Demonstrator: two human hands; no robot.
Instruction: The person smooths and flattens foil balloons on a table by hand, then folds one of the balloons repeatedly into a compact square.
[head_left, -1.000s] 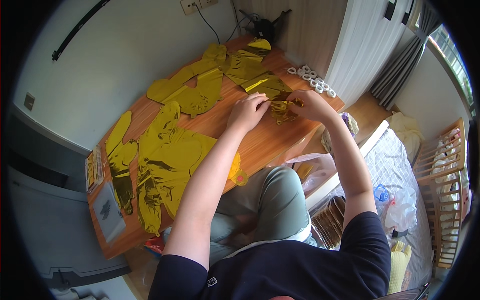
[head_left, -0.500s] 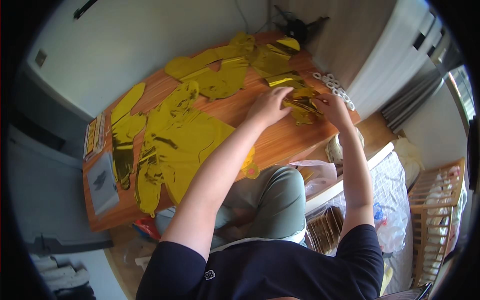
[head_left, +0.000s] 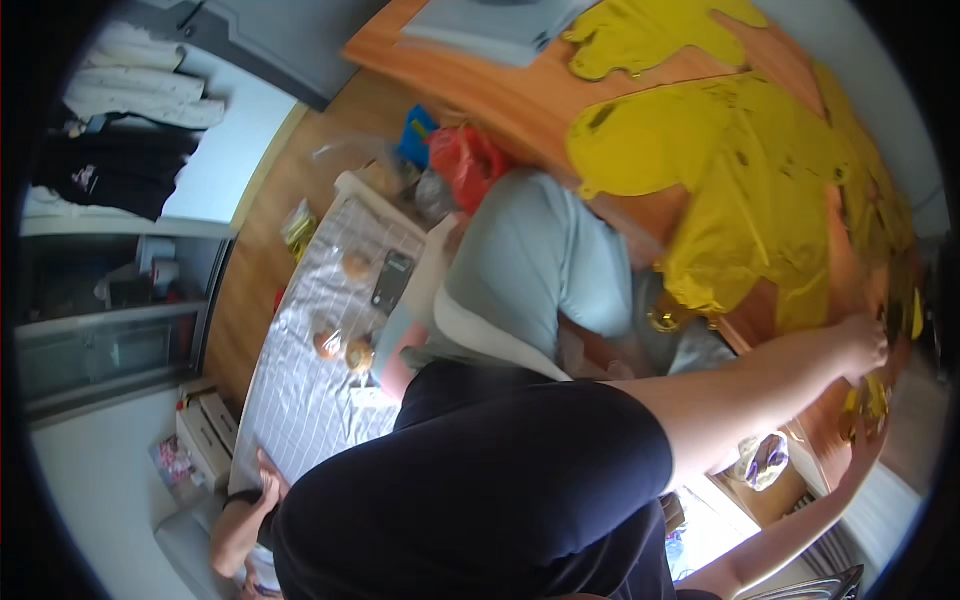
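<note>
Both my hands are at the far right of the view, over the wooden table [head_left: 480, 95]. My left hand [head_left: 862, 346] has its fingers curled together; what they hold, if anything, is hidden. Just below it, my right hand [head_left: 868, 438] grips a small crumpled gold foil balloon [head_left: 862, 405], uninflated. Large flat gold foil balloons [head_left: 745, 150] cover much of the tabletop, and one hangs its end over the near edge. Another flat gold foil piece [head_left: 650, 38] lies by the far side of the table. Motion blurs the hands somewhat.
A grey-white plastic packet [head_left: 490, 28] lies on the table's corner. Below stand a red plastic bag [head_left: 466, 165] and a blue one [head_left: 416, 135]. A quilted bed [head_left: 290, 400] holds a dark phone-like device [head_left: 392, 281] and wrapped round brown things. Another person's arm [head_left: 235, 530] shows at lower left.
The view has swung left, so table and hands now appear at the right. The bed and another person have come into sight. My hands have stayed close together by the small foil balloon.
</note>
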